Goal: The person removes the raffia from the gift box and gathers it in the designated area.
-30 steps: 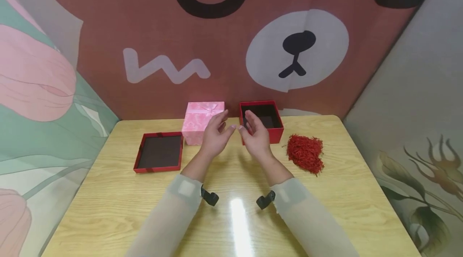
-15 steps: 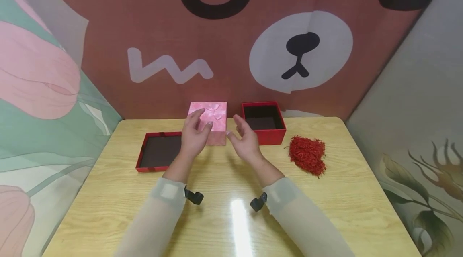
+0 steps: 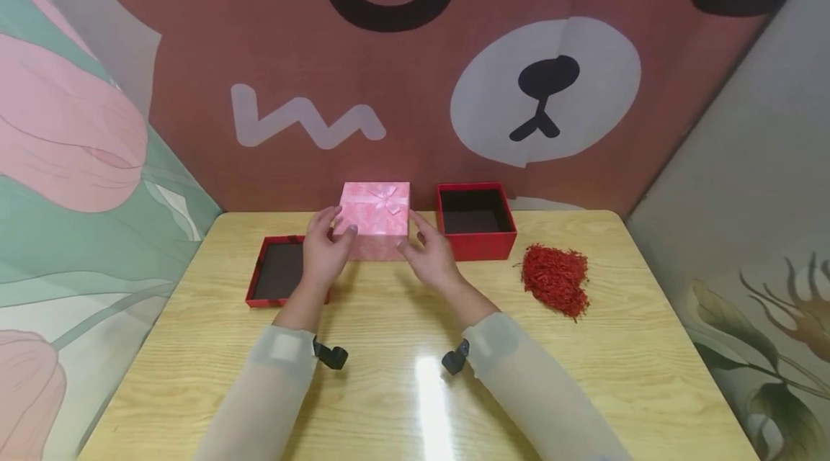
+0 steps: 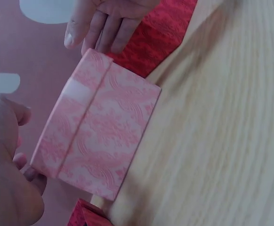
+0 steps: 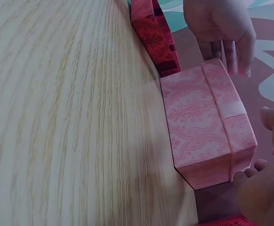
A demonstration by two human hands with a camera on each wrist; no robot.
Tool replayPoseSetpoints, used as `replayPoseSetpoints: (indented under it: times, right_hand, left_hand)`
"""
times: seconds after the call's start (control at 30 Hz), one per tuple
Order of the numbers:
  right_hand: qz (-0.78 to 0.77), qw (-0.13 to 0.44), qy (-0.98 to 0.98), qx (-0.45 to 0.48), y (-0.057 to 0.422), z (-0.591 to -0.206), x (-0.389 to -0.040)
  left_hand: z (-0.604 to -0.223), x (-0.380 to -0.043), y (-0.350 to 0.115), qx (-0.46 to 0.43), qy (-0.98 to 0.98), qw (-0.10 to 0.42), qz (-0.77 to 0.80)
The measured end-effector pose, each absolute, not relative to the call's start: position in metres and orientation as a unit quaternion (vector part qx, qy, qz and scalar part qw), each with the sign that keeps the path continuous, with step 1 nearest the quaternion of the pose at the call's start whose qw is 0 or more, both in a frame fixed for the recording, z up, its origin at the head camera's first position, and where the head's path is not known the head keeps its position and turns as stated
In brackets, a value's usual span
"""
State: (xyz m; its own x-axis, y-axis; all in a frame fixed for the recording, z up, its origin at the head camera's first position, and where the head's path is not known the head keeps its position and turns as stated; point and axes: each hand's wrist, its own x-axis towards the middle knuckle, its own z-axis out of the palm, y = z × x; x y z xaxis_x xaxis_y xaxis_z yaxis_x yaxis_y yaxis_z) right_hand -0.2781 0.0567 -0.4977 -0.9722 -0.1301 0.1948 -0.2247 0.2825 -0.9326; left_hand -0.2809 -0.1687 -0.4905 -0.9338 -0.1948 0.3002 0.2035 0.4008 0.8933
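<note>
A pink lidded gift box with a ribbon bow stands at the back of the table. My left hand is at its left side and my right hand at its right, thumbs toward the front. In the left wrist view, the left hand's fingertips meet the lid's edge, its thumb apart from the box. From the right wrist view, the right hand's fingers lie close against the lid's near corner. Neither hand visibly grips the box; contact on the far sides is partly hidden.
Right of the pink box stands an uncovered red box with a dark inside. A red lid, inside up, lies to the left, partly behind my left hand. Red shredded paper is heaped at right on the wooden table. A wall rises behind.
Both hands have moved left, from in front of the gap between the boxes to either side of the pink box. They have spread apart. The boxes, lid and shredded paper stay put.
</note>
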Motion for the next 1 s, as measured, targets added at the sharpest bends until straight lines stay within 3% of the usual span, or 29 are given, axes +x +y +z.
replayPoseSetpoints:
  times: [0.47,1.0]
  right_hand:
    - [0.526,0.027,-0.841,0.118,0.047,-0.499,-0.287]
    - [0.568,0.045,-0.817,0.09,0.048,-0.504,-0.288]
  left_hand:
    - [-0.497,-0.276,-0.177,0.057,-0.85,0.102,-0.514]
    - [-0.504,-0.271,-0.178,0.043,-0.843,0.144,-0.517]
